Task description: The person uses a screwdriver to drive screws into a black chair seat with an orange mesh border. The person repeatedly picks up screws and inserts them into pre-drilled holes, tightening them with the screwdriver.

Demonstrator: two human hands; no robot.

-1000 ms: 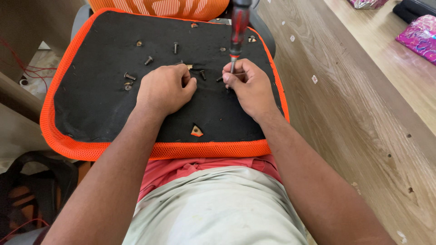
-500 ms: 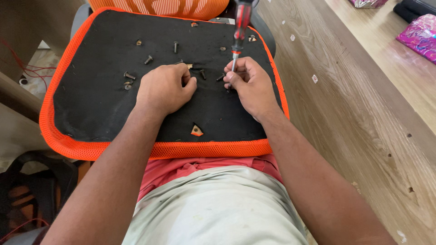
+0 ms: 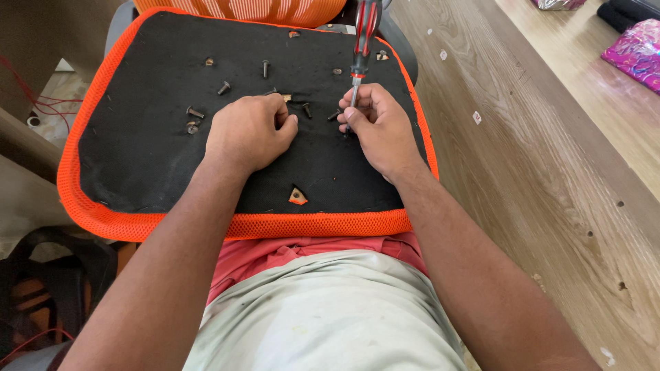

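Black seat pad (image 3: 137, 158) with orange mesh rim lies flat across the person's lap, underside up. Wooden floor (image 3: 550, 178) runs along the 3 o'clock side; a pink shiny bag (image 3: 636, 51) sits at 2 o'clock, red wires (image 3: 34, 103) at 9 o'clock. Loose screws (image 3: 194, 112) scattered over the upper half of the pad, from 10 to 1 o'clock. A small triangular cut-out with a hole (image 3: 297, 196) shows near the pad's 6 o'clock edge.

Left hand (image 3: 249, 132): palm down, fingers curled narrow, fingertips pressed on the pad at centre, just beside a couple of screws; cannot tell whether it pinches one. Forearm comes in from 7 o'clock.

Right hand (image 3: 379, 127): fingers closed round the metal shaft of a screwdriver (image 3: 363, 41), low near the tip, thumb on the 9 o'clock side. Forearm comes in from 5 o'clock.

Screwdriver: red and black handle up at 12 o'clock, partly out of view; long axis runs 12 to 6, near upright, tip down on the pad, hidden by the fingers. It stands right of centre, near the pad's 3 o'clock rim.
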